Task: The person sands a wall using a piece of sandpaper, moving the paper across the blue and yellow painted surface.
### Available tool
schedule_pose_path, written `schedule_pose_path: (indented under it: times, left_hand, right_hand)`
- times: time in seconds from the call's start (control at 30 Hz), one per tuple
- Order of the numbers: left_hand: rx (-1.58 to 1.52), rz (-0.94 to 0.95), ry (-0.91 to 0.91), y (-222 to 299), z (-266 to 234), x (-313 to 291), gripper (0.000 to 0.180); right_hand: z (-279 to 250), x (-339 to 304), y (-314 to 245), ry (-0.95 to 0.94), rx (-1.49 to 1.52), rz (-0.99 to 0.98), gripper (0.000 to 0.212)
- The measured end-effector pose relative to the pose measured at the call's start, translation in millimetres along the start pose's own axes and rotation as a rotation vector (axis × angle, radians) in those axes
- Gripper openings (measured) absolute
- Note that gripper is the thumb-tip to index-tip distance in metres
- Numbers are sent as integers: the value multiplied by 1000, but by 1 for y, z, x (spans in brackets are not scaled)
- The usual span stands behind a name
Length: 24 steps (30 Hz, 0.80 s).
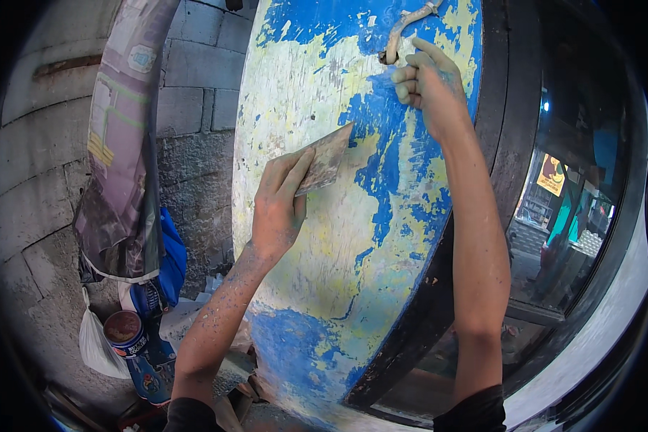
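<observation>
— What finish is being shown by the panel (302,266)?
— Rough, flaking paint (387,180); dull mottling is being shown by the flat plate (329,163).
— And beyond?
— Coarse block is being shown by the wall (183,68), glossy glass by the window (572,209).
</observation>
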<state>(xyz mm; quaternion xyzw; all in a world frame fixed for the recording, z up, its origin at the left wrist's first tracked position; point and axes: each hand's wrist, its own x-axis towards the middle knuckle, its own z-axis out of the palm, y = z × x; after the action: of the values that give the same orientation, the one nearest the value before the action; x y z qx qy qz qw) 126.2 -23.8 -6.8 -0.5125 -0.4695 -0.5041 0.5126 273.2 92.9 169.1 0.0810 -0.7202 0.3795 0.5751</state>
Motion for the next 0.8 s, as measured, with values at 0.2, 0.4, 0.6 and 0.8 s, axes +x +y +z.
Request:
schedule_pose_path:
  times: [0.2, 0.4, 0.6, 0.8]
  left_hand:
    - [-43, 49, -11, 8, 4, 6, 57]
    - [-114, 137, 96, 31, 42, 77, 57]
    - [-75, 295, 181, 82, 89, 139, 39]
    - [-235, 99, 381, 89, 105, 148, 32]
  right_hand:
    - [6, -22, 2, 78, -49, -49, 35]
    - [2, -58, -1, -31, 135, 1, 37]
    - [-31, -25, 1, 207, -300, -298, 38]
    - [-28, -2, -2, 390, -432, -454, 29]
